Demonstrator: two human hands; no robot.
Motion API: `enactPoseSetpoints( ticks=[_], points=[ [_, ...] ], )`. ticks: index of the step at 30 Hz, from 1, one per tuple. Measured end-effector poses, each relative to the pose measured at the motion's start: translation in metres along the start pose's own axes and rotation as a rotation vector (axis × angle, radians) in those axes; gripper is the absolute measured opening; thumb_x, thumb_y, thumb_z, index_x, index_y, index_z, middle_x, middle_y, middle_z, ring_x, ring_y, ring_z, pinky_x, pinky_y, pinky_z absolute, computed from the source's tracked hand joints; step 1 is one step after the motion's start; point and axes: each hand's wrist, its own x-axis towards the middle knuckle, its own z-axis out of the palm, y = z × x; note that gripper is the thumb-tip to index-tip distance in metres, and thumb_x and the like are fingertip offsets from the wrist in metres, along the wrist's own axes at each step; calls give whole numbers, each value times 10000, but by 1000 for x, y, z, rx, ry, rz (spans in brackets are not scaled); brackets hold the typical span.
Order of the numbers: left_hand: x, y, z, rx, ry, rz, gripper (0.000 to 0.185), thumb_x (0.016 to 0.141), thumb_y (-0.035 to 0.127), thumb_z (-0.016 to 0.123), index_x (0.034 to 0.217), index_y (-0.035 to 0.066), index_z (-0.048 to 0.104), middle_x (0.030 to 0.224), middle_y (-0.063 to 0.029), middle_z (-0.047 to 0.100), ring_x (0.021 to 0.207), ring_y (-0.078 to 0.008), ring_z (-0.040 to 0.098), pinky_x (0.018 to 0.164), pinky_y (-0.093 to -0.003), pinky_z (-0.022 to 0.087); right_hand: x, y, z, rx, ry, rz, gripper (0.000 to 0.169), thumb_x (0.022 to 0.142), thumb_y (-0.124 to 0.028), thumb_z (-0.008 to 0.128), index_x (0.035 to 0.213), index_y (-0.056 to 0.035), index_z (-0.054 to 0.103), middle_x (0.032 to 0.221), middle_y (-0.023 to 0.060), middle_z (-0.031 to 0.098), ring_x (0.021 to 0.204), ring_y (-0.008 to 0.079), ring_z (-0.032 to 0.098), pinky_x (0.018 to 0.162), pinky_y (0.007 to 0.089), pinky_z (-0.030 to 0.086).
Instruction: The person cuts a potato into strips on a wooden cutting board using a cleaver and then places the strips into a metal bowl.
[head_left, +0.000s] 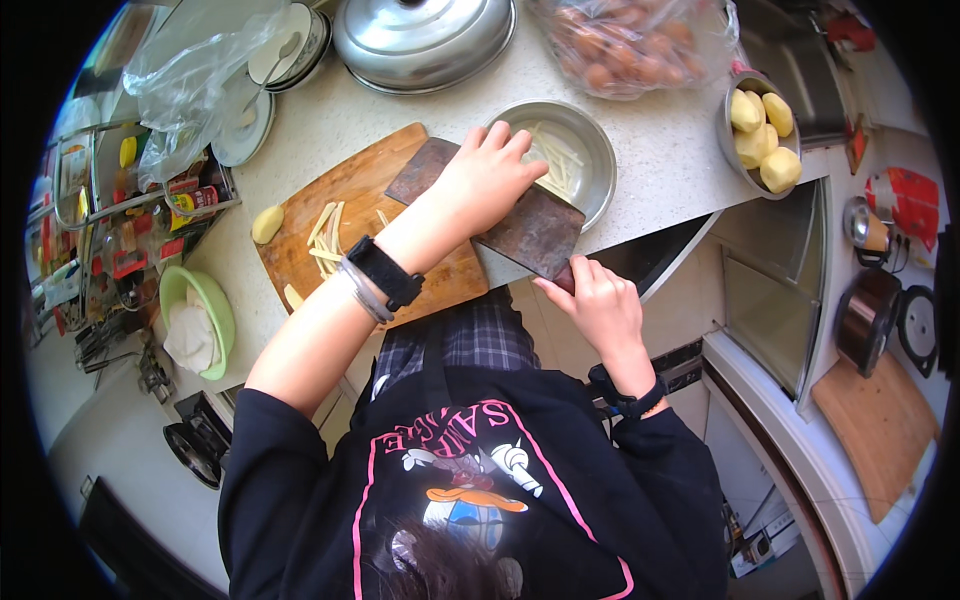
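Note:
My right hand (604, 304) grips the handle of a dark cleaver (536, 232), whose broad blade spans from the wooden cutting board (420, 300) to the rim of a metal bowl (604, 161). Above the blade, by the bowl, my left hand (495, 176) is spread with bent fingers; whether it touches the blade or holds anything under the palm is hidden. Pale potato strips (559, 161) lie in the bowl. More cut strips (325, 240) rest on the board, with a peeled potato piece (268, 224) at its left edge.
A metal bowl of peeled potatoes (780, 169) stands at the right. Behind are a domed metal lid (424, 37) and a plastic bag of eggs (630, 52). Stacked dishes (244, 135), a condiment rack (112, 217) and a green basin (225, 315) stand to the left.

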Motion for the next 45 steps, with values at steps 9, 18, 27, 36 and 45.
enactPoseSetpoints(
  ticks=[9,18,27,36,45],
  points=[
    [-110,-26,0,-496,566,-777,237,807,1,540,1044,-4,530,975,-165,512,938,-319,519,817,-390,437,-16,17,-10,496,26,415,352,772,-329,710,899,-21,594,652,123,597,554,255,594,518,325,471],
    [-152,-35,113,-260,232,-1116,282,834,193,596,922,-27,444,925,-224,473,879,-396,493,774,-446,432,-26,34,-2,886,112,715,354,855,-289,637,942,48,572,584,21,532,502,60,477,449,216,374],
    [-143,-27,119,-61,248,-911,178,783,33,547,926,-12,451,930,-195,475,877,-356,500,747,-429,448,-26,36,0,854,95,684,348,859,-289,629,951,43,577,578,22,540,494,66,496,459,221,395],
    [-150,-32,114,-161,267,-875,186,745,-18,544,918,1,479,896,-168,489,868,-339,490,761,-426,437,-26,35,5,756,77,660,367,839,-325,648,914,28,583,591,41,532,546,92,486,517,252,425],
    [-87,1,64,-673,462,-625,269,775,-10,577,1041,-4,535,947,-180,566,903,-325,562,797,-377,465,-23,35,0,822,90,698,333,852,-276,638,934,41,575,603,31,549,534,75,505,491,233,414]
  ],
)
